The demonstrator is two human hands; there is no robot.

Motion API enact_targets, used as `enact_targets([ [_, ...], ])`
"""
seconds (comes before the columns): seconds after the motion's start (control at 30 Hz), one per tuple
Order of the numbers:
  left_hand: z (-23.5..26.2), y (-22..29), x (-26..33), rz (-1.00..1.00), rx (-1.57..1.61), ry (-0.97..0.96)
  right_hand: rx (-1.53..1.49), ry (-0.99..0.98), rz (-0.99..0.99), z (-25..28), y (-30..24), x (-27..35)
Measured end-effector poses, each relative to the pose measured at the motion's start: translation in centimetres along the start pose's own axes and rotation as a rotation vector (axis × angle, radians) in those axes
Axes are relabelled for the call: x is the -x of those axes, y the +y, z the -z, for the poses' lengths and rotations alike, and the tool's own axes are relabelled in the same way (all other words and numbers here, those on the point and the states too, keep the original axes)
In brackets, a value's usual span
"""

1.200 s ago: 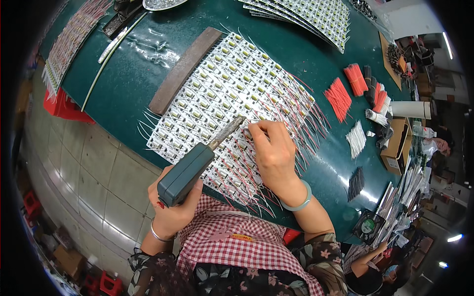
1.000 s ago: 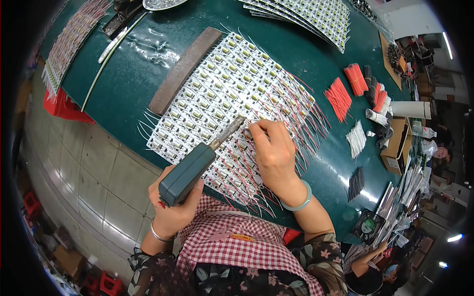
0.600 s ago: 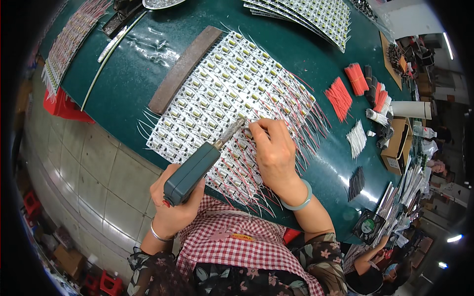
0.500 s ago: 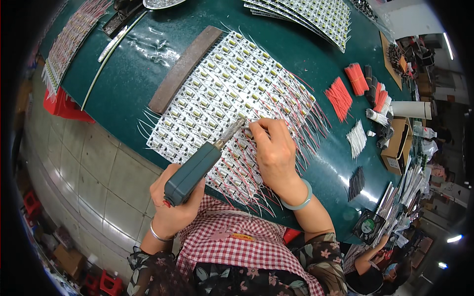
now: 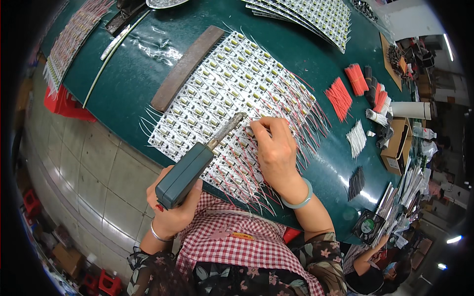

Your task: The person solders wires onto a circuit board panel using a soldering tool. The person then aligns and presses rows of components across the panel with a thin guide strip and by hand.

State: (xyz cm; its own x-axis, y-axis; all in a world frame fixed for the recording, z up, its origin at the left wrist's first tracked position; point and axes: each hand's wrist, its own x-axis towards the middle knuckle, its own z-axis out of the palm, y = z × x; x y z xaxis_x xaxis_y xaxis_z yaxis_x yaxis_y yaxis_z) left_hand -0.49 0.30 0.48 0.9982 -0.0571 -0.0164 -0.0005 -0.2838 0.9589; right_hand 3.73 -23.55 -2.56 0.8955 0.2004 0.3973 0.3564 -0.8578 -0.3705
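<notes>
My left hand (image 5: 173, 202) is closed around a dark green soldering gun (image 5: 185, 175), whose metal shaft points up and to the right. Its tip is over a panel of small white circuit boards (image 5: 207, 101), close to my right fingertips. My right hand (image 5: 276, 150) is pinched above the panel, with a thin wire at its fingertips, mostly hidden by the fingers. Several red and white wires (image 5: 242, 172) stick out from the boards along the right and near sides. A brown bar (image 5: 187, 69) lies along the panel's left edge.
Bundles of red wires (image 5: 338, 99), white wires (image 5: 356, 139) and black wires (image 5: 356, 182) lie to the right. A stack of panels (image 5: 316, 19) is at the back. A small fan (image 5: 369, 226) stands at the right edge; a co-worker's arm (image 5: 368, 259) is beyond it.
The soldering gun's body has shifted left and slightly down with my left hand, and more of its shaft shows. Its tip has risen slightly. My right hand has barely moved.
</notes>
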Motion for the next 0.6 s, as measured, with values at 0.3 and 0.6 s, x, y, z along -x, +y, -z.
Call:
enact_targets([
  [0.3,-0.64,-0.35,-0.53,-0.079,-0.081,-0.029,0.010,-0.006,0.001,-0.10,0.08,0.12],
  [0.6,-0.69,-0.19,-0.75,-0.076,-0.080,-0.034,0.023,-0.002,0.000,-0.10,0.02,0.06],
])
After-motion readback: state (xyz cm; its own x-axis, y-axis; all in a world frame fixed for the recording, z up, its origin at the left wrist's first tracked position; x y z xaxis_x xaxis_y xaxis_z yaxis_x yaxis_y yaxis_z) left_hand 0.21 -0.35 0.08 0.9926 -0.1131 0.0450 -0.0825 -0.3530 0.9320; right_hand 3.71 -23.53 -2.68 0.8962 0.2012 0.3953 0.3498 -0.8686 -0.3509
